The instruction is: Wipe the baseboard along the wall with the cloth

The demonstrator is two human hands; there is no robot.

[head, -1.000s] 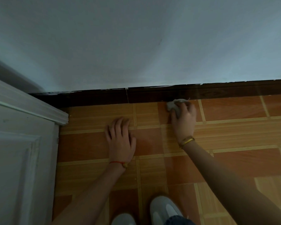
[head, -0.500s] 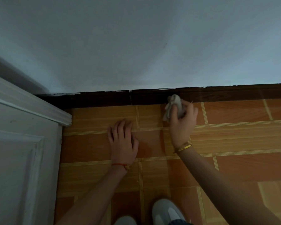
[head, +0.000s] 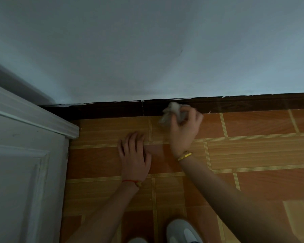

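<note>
A: Right hand (head: 183, 130) first?
B: Raised a little over the floor (head: 253, 155), fingers curled around a crumpled pale cloth (head: 172, 111). Gold bracelet (head: 184, 156) on that wrist.

A: And the cloth itself?
B: Bunched up in the grip, pressed against the dark baseboard (head: 235, 103), just right of a vertical joint (head: 142, 107) in the wood. One loose end hanging down at the left, over the edge of the floor tiles. Whether touching the tiles, cannot tell.

A: Left hand (head: 134, 155)?
B: Flat on the floor, palm down, fingers straight and a little spread, pointing to the wall. Holding nothing. Red string (head: 130, 181) with a small knot around the wrist. Near the right hand, but apart from it.

A: Around them?
B: Orange-brown floor tiles with thin yellow striped lines. Baseboard running along the bottom of a pale wall (head: 147, 50), with chipped white paint on its top edge. White panelled door (head: 21, 172) at the left. Two light shoes (head: 181, 232) at the bottom edge, only the toes visible.
</note>
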